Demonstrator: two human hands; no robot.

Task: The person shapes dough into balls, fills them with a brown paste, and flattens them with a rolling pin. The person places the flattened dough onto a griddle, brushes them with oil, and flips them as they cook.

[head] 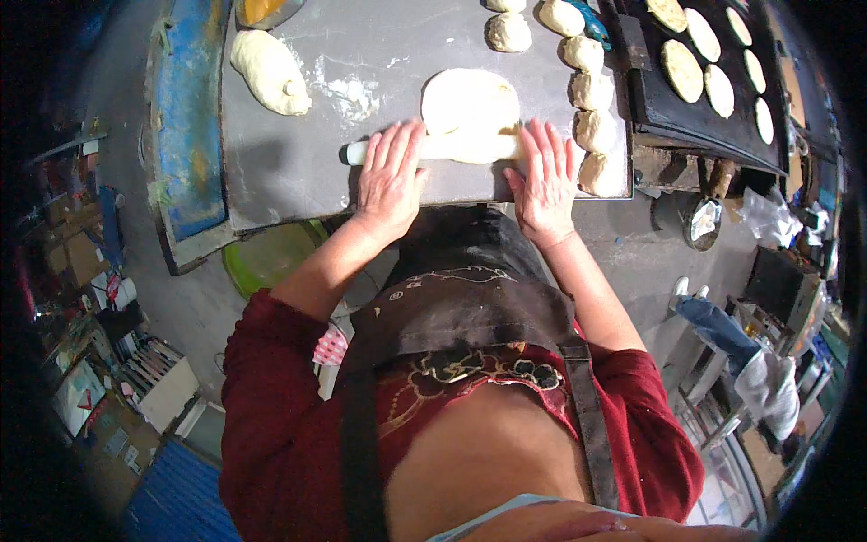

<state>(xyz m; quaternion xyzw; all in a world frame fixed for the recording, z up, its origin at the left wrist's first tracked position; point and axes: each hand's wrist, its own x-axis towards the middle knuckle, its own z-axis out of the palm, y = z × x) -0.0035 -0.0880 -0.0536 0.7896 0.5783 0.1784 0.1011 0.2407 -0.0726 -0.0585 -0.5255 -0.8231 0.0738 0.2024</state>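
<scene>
A white rolling pin (488,147) lies crosswise over the near part of a flat round of dough (471,98). My left hand (391,173) rests on the pin's left part with fingers stretched forward, and the pin's left end sticks out past it. Over the right part lies my right hand (544,179), its fingers also extended and its thumb pointing inward. A narrow edge of the dough shows on my side of the pin. Just right of my right hand, several dough balls (593,91) stand in a column along the table's right side.
The grey table (291,176) holds a large dough lump (271,73), scattered flour (352,98), more dough balls (509,32) and part of a bowl (267,12). To the right, a black griddle (650,105) carries several flatbreads (682,71). A person's jeans-clad leg (718,325) shows at lower right.
</scene>
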